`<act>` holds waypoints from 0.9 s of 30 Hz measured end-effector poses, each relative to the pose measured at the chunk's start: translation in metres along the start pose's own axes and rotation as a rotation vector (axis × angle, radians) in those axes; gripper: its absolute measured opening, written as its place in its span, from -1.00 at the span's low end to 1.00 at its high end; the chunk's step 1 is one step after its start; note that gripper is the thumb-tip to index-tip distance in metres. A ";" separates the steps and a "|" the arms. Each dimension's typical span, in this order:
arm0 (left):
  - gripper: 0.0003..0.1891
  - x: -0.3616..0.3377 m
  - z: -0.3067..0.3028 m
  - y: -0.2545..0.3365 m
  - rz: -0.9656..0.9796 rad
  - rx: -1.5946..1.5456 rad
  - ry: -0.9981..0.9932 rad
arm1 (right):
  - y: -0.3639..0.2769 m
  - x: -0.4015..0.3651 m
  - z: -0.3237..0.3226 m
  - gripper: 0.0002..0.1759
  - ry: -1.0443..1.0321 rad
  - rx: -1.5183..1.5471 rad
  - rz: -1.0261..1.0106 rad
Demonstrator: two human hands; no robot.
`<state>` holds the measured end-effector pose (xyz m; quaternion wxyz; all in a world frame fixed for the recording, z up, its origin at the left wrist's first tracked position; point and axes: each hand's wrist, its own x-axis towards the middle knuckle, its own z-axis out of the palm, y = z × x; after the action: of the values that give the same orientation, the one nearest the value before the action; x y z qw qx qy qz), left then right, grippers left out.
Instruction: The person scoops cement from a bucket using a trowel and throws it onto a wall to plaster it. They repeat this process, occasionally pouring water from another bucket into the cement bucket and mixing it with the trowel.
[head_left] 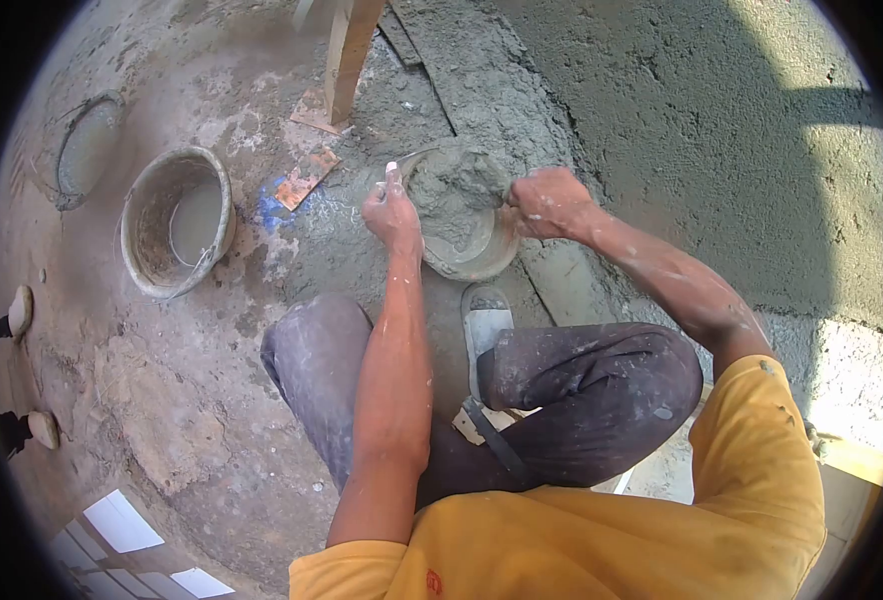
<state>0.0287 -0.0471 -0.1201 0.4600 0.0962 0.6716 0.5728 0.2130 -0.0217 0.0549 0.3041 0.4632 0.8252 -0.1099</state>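
Note:
A round, mortar-smeared basin (pixel 472 262) sits on the ground between my hands. Wet grey mortar (pixel 457 185) is heaped inside, with a paler wet patch near its front wall. My left hand (pixel 394 215) is closed at the basin's left edge, thumb pointing up, gripping the rim. A thin strip or wire runs from the thumb tip along the far edge. My right hand (pixel 552 203) makes a fist at the right edge, against the mortar. Whatever it grips is hidden by the fingers and the mortar. Both forearms carry grey splashes.
A bucket (pixel 177 222) and another round container (pixel 90 150) stand to the left. A wooden post (pixel 352 60) rises beyond the basin, near a broken tile piece (pixel 308 178). Rough mortar (pixel 702 140) covers the surface at right. Another person's feet (pixel 32 370) show far left.

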 end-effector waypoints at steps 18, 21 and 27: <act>-0.42 0.003 -0.006 0.006 -0.071 0.014 -0.111 | -0.007 -0.012 -0.032 -0.84 0.343 -0.266 -0.234; -0.42 -0.001 0.001 0.004 -0.102 -0.035 -0.142 | 0.015 0.012 -0.030 -0.87 0.338 -0.322 -0.132; -0.40 -0.005 -0.005 0.009 -0.031 0.048 -0.089 | 0.013 0.034 0.076 -0.77 0.060 -0.097 -0.233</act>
<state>0.0245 -0.0509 -0.1106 0.4956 0.1220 0.6655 0.5447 0.2411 -0.0257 -0.0242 0.2865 0.3520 0.8865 -0.0905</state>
